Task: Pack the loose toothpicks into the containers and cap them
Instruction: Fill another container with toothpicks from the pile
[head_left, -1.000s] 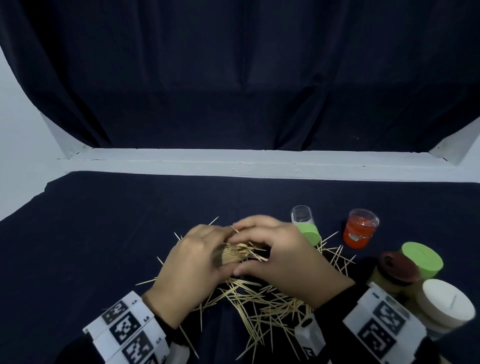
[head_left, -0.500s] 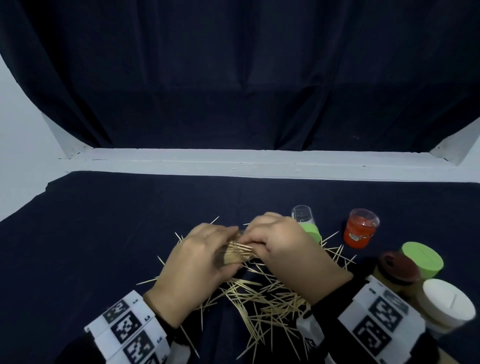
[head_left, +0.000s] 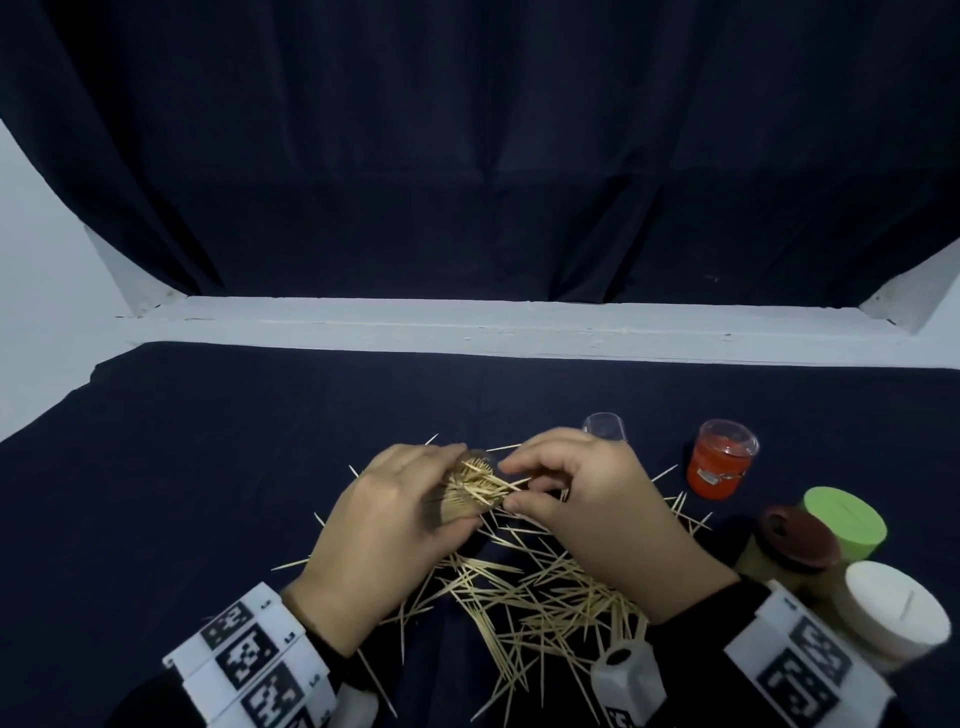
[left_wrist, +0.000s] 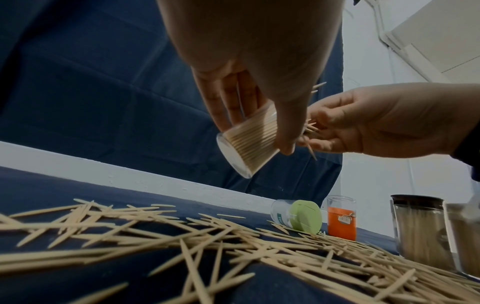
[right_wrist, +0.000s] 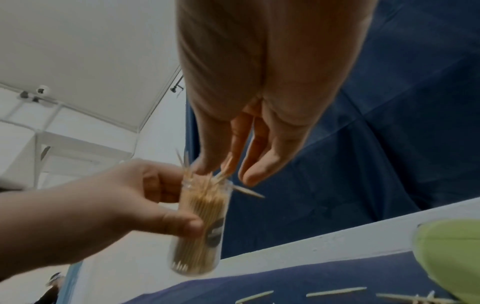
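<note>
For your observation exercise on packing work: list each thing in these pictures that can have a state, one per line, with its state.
Clear container: held tilted, uncapped, nearly full, some toothpicks sticking out.
Left hand: grips the clear container.
Right hand: pinches toothpicks at the container's mouth.
Loose toothpicks: scattered on the cloth.
Green-capped container: capped, lying on its side.
Orange container: upright.
White-capped container: capped, upright.

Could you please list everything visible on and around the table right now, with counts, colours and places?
Clear container: one, nearly full, held tilted above the pile.
Loose toothpicks: many, pale wood, on the dark cloth.
Green-capped container: one, lying on its side.
Red container: one, upright, far right.
Capped containers, near right: brown, green, white.
Left hand: grip round the clear container.
Right hand: grip pinching toothpicks at its mouth.
</note>
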